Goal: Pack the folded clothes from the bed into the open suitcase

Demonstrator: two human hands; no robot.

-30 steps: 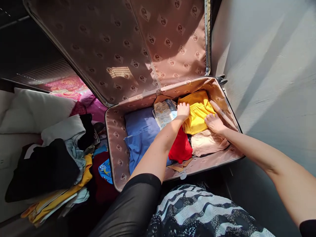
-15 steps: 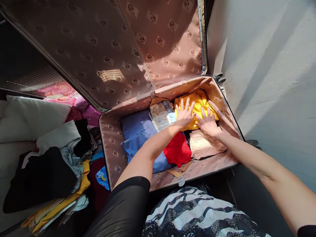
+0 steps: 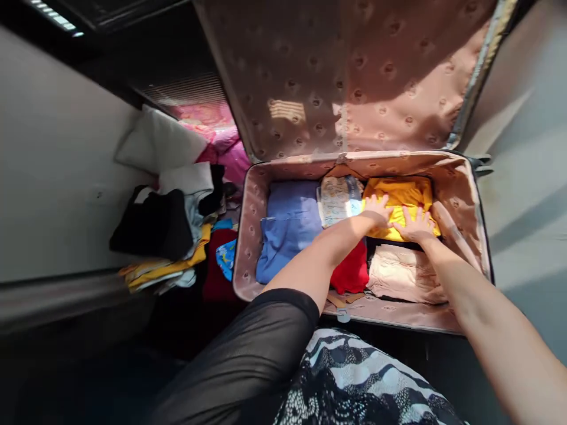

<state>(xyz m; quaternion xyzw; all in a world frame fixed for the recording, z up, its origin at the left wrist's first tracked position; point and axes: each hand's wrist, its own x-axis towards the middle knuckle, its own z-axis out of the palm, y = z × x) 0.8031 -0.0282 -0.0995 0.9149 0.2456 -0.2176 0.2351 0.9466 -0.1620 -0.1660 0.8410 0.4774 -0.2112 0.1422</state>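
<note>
**Both hands flat on the yellow garment in the open suitcase**

The left hand (image 3: 378,211) and the right hand (image 3: 415,226) lie side by side, palms down, on the folded yellow garment (image 3: 401,195), which sits in the far right part of the open suitcase (image 3: 248,236). The fingers of both hands are spread flat on the cloth and grip nothing; they press rather than hold.

Judging by how things lie, the packing looks well under way. The suitcase floor is mostly covered: a folded blue garment (image 3: 287,227) fills the left part, a pale printed packet (image 3: 337,199) lies between it and the yellow one, a red garment (image 3: 353,273) sits nearer the person, and a folded beige garment (image 3: 405,274) lies just in front of the yellow one. There seems room above this layer.

What is left appears to be the pile of clothes (image 3: 163,236) outside, to the left of the suitcase: black, white, yellow and light blue pieces stacked loosely, with a dark red item and a blue printed one just beside the suitcase wall. A white pillow (image 3: 162,141) lies beyond the pile.

The raised lid (image 3: 345,77) stands up behind the hands, and nothing blocks them. The view is somewhat blurred.
</note>
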